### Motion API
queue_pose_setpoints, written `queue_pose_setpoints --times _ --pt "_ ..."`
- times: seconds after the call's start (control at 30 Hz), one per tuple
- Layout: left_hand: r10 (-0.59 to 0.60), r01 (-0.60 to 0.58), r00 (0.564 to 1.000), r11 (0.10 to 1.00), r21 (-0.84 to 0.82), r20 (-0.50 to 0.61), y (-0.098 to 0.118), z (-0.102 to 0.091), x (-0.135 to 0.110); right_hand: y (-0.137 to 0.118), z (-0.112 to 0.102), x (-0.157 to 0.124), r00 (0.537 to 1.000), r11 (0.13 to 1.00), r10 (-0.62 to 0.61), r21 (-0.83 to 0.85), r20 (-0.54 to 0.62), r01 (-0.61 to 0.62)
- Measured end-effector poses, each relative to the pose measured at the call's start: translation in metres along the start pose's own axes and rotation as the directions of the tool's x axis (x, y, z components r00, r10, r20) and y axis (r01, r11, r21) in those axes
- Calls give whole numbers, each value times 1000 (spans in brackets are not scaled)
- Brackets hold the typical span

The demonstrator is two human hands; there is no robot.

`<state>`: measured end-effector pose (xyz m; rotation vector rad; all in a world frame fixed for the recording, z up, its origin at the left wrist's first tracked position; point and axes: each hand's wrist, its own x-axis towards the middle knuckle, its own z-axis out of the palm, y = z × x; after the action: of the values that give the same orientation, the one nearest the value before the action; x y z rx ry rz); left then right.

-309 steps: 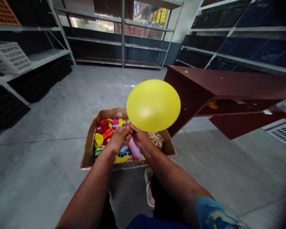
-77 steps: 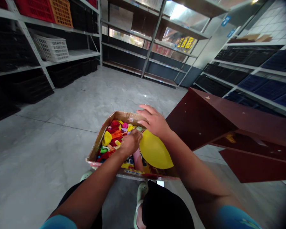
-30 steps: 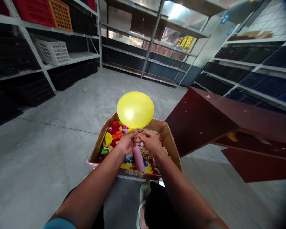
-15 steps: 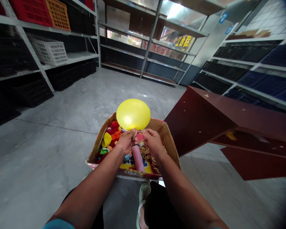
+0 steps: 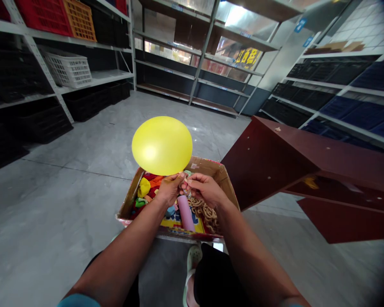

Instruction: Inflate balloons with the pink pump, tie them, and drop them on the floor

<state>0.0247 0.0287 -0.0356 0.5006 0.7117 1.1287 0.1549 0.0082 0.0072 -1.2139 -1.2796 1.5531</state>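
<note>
An inflated yellow balloon stands just above my two hands, over an open cardboard box on the floor. My left hand pinches the balloon's neck from the left, fingers closed. From the right, my right hand meets it at the same neck, also pinching. In the box lie several limp coloured balloons, a pink pump tube and a heap of tan rubber bands. What exactly sits between the fingertips is too small to see.
A dark red-brown wooden cabinet lies tipped over right of the box. Metal shelving with black bins lines the walls, and a white basket sits on a left shelf. My knees and a pale sandal are below the box.
The balloon has swung up and to the left and looks larger in view than half a second ago. Both hands stay pinched together at its neck above the box.
</note>
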Motion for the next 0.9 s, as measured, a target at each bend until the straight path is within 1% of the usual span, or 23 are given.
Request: queue_pose_setpoints --times 0.1,0.17,0.23,0.3,0.33,0.4,0.5,0.57,0.67,0.73,0.77,0.8,0.83,0.9 --pt "52 -51 998 997 49 -26 -2 -1 2 2 -1 5 998 992 -68 -106 15 69" --pt "53 -51 998 997 58 -38 -3 -2 3 7 -2 10 985 957 -170 -240 -17 161" --pt "52 -51 998 997 56 -33 -4 -2 3 12 -4 14 952 897 -297 -363 -74 252" --pt "59 -57 998 996 65 -20 -5 -2 3 17 -3 17 918 866 -367 -415 -149 279" --pt "64 -63 998 995 74 -8 -6 -2 3 18 -3 18 912 872 -366 -410 -186 267" --pt "78 -79 997 992 99 13 -9 -3 2 20 -2 20 914 899 -334 -371 -232 234" --pt "101 -106 994 982 159 35 -12 -3 2 20 -1 21 916 901 -325 -371 -237 224" --pt "111 -116 993 972 205 38 -13 -3 1 20 -1 22 898 866 -372 -436 -235 244" --pt "117 -125 992 965 231 46 -12 -2 0 22 -2 23 852 799 -469 -523 -233 297" --pt "123 -134 991 965 226 60 -11 0 -1 23 -2 22 829 773 -511 -542 -227 328" --pt "130 -142 989 964 226 63 -11 0 -1 23 -2 22 825 773 -517 -539 -228 335" --pt "140 -151 988 961 231 61 -12 1 -1 23 -1 22 830 786 -505 -521 -235 331" --pt "153 -162 987 957 239 58 -12 1 -1 22 0 22 843 818 -475 -479 -252 318" --pt "176 -184 983 949 254 53 -13 0 0 21 3 20 894 911 -352 -322 -276 259"
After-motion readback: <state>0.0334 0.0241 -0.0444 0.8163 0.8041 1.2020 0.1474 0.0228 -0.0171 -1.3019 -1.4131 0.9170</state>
